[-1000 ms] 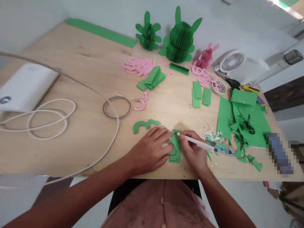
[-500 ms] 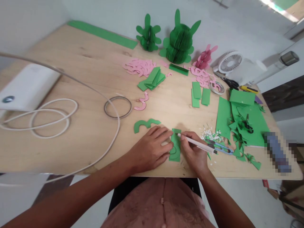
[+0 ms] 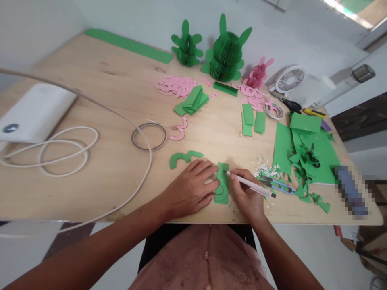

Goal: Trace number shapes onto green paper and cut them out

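A small green paper rectangle [image 3: 223,188] with curved pen lines lies near the table's front edge. My left hand [image 3: 189,189] lies flat beside it, fingers stretched out and pressing on its left edge. My right hand [image 3: 245,193] is closed on a white pen [image 3: 250,184], its tip end at the paper's right edge. A green cut-out shaped like a 3 [image 3: 184,157] lies just above my left hand. Small blue-handled snips [image 3: 279,185] sit to the right of the pen among green scraps.
The wooden table [image 3: 99,92] holds a white box [image 3: 33,112] with a looped cable [image 3: 60,151], a tape ring [image 3: 149,136], pink cut-outs [image 3: 177,85], green strip stacks [image 3: 192,100], green honeycomb paper figures [image 3: 225,50], a pink one [image 3: 256,74], a small fan [image 3: 288,80], scissors [image 3: 292,105] and green sheets [image 3: 308,151].
Both hands stay on the green paper; the pen has shifted only slightly. The view has moved a little.
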